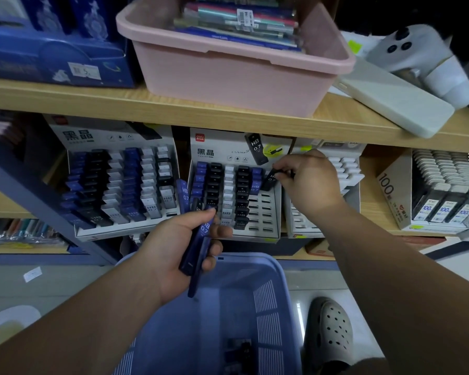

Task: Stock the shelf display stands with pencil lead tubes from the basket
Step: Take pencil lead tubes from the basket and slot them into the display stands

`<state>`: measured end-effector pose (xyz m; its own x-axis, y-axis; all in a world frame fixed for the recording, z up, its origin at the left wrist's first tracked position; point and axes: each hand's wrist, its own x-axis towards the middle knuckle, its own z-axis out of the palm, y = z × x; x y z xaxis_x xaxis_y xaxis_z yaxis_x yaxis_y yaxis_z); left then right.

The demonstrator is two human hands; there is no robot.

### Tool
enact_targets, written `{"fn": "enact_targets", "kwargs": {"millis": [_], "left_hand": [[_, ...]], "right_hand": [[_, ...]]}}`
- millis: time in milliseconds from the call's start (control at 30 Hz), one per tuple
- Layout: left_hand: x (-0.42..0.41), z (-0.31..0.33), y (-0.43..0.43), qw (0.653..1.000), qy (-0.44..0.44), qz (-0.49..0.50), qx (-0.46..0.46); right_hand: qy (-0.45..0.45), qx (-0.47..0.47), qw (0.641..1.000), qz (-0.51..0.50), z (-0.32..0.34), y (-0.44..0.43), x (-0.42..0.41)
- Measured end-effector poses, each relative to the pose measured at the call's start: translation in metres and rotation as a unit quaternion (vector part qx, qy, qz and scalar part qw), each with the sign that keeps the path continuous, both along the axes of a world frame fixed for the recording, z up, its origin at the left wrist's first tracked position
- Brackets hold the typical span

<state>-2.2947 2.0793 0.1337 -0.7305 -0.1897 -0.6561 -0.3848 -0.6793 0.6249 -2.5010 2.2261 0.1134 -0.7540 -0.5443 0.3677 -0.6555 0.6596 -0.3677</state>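
My left hand (183, 249) grips a bunch of blue and black pencil lead tubes (198, 247) above the blue basket (268, 307). A few tubes (240, 350) lie at the basket's bottom. My right hand (307, 182) pinches a black lead tube (270, 180) at the upper right corner of the middle display stand (264, 209) on the lower shelf. That stand holds rows of blue, black and white tubes, with several open slots in its right columns. A fuller display stand (119, 185) stands to its left.
A pink tub (228, 77) of stationery sits on the upper wooden shelf (65, 101), beside a blue box (52, 55), a grey phone case (393, 104) and a white device (428, 58). More lead displays (441, 190) stand at right. A foot in a clog (331, 331) is beside the basket.
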Motion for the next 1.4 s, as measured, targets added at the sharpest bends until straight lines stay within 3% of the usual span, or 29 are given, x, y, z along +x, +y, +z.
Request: {"fn": "enact_targets", "kwargs": {"millis": [567, 967, 1033, 1067, 1167, 1267, 1400], "left_hand": [[0.005, 0.001, -0.003, 1.000, 0.004, 0.008, 0.009], [0.002, 0.007, 0.000, 0.994, 0.060, 0.064, 0.060], [0.001, 0.009, 0.001, 0.991, 0.069, 0.094, 0.065], [0.002, 0.010, 0.001, 0.989, 0.072, 0.107, 0.069], [0.002, 0.013, 0.004, 0.988, 0.069, 0.116, 0.072], [0.002, 0.013, 0.011, 0.989, 0.058, 0.115, 0.068], [0.001, 0.013, 0.021, 0.985, 0.052, 0.152, 0.061]], "right_hand": [[0.006, 0.000, 1.000, 0.007, 0.000, -0.003, 0.004], [0.118, 0.110, 0.987, -0.007, -0.008, -0.007, 0.008], [0.065, 0.059, 0.996, 0.009, 0.007, -0.011, 0.019], [-0.010, 0.015, 0.999, 0.033, 0.017, -0.013, 0.027], [-0.287, -0.083, 0.944, 0.142, 0.045, -0.017, 0.067], [-0.356, -0.075, 0.908, 0.209, 0.051, -0.012, 0.100], [-0.352, -0.066, 0.919, 0.165, 0.038, -0.004, 0.115]]}}
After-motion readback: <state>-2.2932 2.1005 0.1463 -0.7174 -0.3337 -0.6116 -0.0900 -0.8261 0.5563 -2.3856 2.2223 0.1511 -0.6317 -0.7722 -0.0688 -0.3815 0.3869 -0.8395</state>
